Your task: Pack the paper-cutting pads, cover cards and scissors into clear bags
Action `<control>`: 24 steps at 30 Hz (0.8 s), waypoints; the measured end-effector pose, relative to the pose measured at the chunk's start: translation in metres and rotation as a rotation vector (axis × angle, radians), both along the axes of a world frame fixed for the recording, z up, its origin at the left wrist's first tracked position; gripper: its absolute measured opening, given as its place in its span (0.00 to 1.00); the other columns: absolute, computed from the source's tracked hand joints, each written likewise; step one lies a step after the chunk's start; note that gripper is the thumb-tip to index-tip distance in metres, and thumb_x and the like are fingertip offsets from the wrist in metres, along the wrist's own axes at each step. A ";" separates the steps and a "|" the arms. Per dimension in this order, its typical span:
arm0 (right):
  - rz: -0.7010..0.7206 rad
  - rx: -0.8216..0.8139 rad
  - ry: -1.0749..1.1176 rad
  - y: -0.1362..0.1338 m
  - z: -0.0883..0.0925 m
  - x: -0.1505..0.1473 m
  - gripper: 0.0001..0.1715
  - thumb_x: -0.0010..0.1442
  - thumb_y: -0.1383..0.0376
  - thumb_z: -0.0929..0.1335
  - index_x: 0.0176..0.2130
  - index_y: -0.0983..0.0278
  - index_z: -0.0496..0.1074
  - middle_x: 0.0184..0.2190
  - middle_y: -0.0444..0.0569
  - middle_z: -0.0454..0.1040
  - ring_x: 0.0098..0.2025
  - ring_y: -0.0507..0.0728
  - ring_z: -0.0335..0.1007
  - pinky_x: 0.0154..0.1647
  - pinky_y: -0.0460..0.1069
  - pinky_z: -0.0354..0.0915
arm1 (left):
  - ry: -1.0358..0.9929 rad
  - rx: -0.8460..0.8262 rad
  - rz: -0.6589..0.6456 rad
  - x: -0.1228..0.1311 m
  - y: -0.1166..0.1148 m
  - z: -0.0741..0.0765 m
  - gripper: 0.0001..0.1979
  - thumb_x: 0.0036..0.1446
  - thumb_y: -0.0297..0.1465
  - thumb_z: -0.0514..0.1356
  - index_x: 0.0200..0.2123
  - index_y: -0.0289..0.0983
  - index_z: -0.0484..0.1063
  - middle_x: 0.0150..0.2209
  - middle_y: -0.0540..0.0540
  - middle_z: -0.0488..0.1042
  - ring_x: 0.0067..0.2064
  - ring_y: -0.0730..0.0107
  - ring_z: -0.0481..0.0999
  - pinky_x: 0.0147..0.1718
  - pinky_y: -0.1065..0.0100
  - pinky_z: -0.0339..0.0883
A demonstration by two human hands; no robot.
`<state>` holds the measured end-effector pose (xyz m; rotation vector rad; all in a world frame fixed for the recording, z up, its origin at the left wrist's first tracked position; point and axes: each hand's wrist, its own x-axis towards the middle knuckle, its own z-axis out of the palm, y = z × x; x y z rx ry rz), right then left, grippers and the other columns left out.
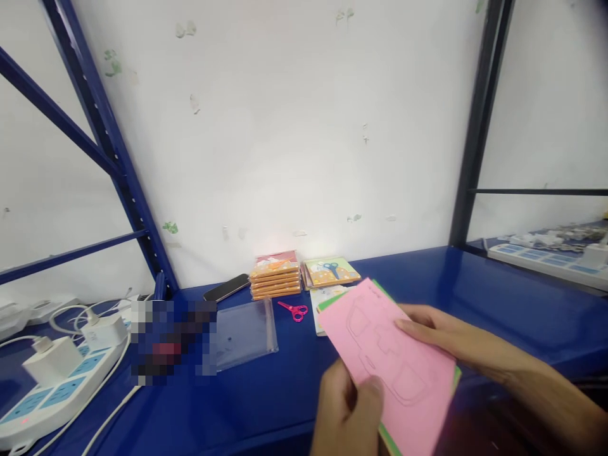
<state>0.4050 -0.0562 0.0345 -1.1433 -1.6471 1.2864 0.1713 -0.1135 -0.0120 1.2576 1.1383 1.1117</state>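
Here we are at a white wall (285,126), scuffed with green marks, and a dark blue steel shelf frame (102,126) is rising on either side of the view. Across the front, the blue shelf top (418,285) is carrying everything. Off to the left, a white power strip (61,399) is sitting with a white charger (52,361) plugged in, and a second power strip (546,263) is running along the far right. A pixelated patch (173,342) is hiding whatever lies left of centre, so I can't call that one.

Against the wall, a stack of orange craft packets (275,278) is standing beside a black phone (227,287) and a craft packet with scissors on its cover (331,271). A clear plastic bag (244,335) is lying flat, with small pink scissors (293,310) just beside it.

The action is up front! The work in hand is holding up a pink sheet (394,361), printed with a thin outline, and a green sheet (327,301) is showing behind it. Both are lifted above the shelf top, tilted, between the hands. The left hand (346,411) is pinching the lower edge in a narrow grip, while the right hand (432,329) is clasping the right side, fingers spread across the pink face.
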 end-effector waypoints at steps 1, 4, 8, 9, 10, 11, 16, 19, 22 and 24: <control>0.040 0.002 0.062 0.003 0.002 -0.010 0.35 0.65 0.44 0.70 0.61 0.62 0.75 0.53 0.56 0.81 0.50 0.66 0.80 0.47 0.55 0.76 | 0.108 0.077 0.013 -0.011 0.006 0.010 0.22 0.61 0.39 0.60 0.56 0.37 0.76 0.60 0.38 0.76 0.64 0.44 0.70 0.62 0.50 0.66; 0.001 0.142 0.145 0.012 -0.003 -0.035 0.36 0.64 0.46 0.71 0.63 0.62 0.73 0.55 0.57 0.80 0.50 0.66 0.80 0.53 0.59 0.75 | 0.295 0.343 -0.002 -0.036 0.026 0.024 0.25 0.66 0.39 0.56 0.63 0.38 0.68 0.64 0.37 0.72 0.65 0.47 0.70 0.64 0.48 0.63; -0.057 0.222 0.126 0.016 -0.024 -0.053 0.33 0.63 0.48 0.72 0.60 0.64 0.74 0.57 0.59 0.78 0.58 0.69 0.75 0.62 0.64 0.68 | 0.221 0.360 0.108 -0.047 0.045 0.012 0.28 0.68 0.37 0.53 0.69 0.37 0.57 0.69 0.37 0.65 0.71 0.54 0.61 0.68 0.51 0.56; -0.071 0.214 0.135 0.015 -0.028 -0.057 0.34 0.62 0.48 0.74 0.59 0.64 0.74 0.57 0.59 0.78 0.59 0.69 0.74 0.62 0.63 0.68 | 0.166 0.341 0.119 -0.046 0.048 0.007 0.28 0.67 0.35 0.53 0.68 0.37 0.57 0.69 0.38 0.66 0.71 0.55 0.62 0.68 0.52 0.58; -0.090 0.203 0.147 0.014 -0.030 -0.060 0.35 0.60 0.48 0.75 0.59 0.64 0.73 0.56 0.58 0.79 0.59 0.69 0.74 0.61 0.62 0.69 | 0.116 0.328 0.117 -0.044 0.049 0.002 0.27 0.67 0.35 0.53 0.68 0.37 0.58 0.68 0.39 0.67 0.70 0.56 0.64 0.66 0.53 0.61; -0.116 0.194 0.161 0.013 -0.030 -0.064 0.37 0.57 0.48 0.77 0.59 0.63 0.73 0.55 0.57 0.79 0.58 0.68 0.75 0.59 0.61 0.71 | 0.076 0.323 0.104 -0.042 0.050 -0.001 0.26 0.67 0.34 0.53 0.67 0.37 0.59 0.67 0.39 0.69 0.69 0.56 0.67 0.65 0.55 0.63; -0.226 0.201 0.303 0.007 -0.014 -0.089 0.35 0.51 0.48 0.80 0.52 0.63 0.78 0.47 0.54 0.83 0.51 0.68 0.79 0.54 0.60 0.74 | 0.053 0.354 0.071 -0.033 0.049 -0.007 0.26 0.68 0.34 0.54 0.67 0.37 0.59 0.62 0.38 0.74 0.63 0.58 0.74 0.63 0.57 0.66; -0.225 0.197 0.379 0.006 -0.010 -0.097 0.31 0.50 0.49 0.81 0.46 0.65 0.82 0.46 0.56 0.84 0.52 0.70 0.79 0.57 0.62 0.72 | 0.028 0.357 0.093 -0.031 0.050 -0.008 0.27 0.68 0.36 0.55 0.68 0.37 0.59 0.62 0.38 0.74 0.63 0.56 0.74 0.63 0.55 0.66; -0.210 0.171 0.415 0.008 -0.016 -0.097 0.32 0.48 0.49 0.81 0.47 0.64 0.82 0.48 0.57 0.84 0.53 0.71 0.79 0.57 0.63 0.72 | -0.028 0.331 0.073 -0.030 0.053 -0.011 0.28 0.67 0.37 0.58 0.67 0.37 0.61 0.61 0.37 0.75 0.62 0.53 0.76 0.61 0.53 0.68; -0.202 0.154 0.435 0.010 -0.021 -0.095 0.33 0.48 0.49 0.81 0.49 0.64 0.82 0.49 0.57 0.84 0.53 0.71 0.79 0.57 0.62 0.73 | -0.046 0.314 0.067 -0.030 0.054 -0.011 0.29 0.66 0.38 0.60 0.67 0.37 0.62 0.60 0.36 0.76 0.60 0.51 0.76 0.60 0.52 0.69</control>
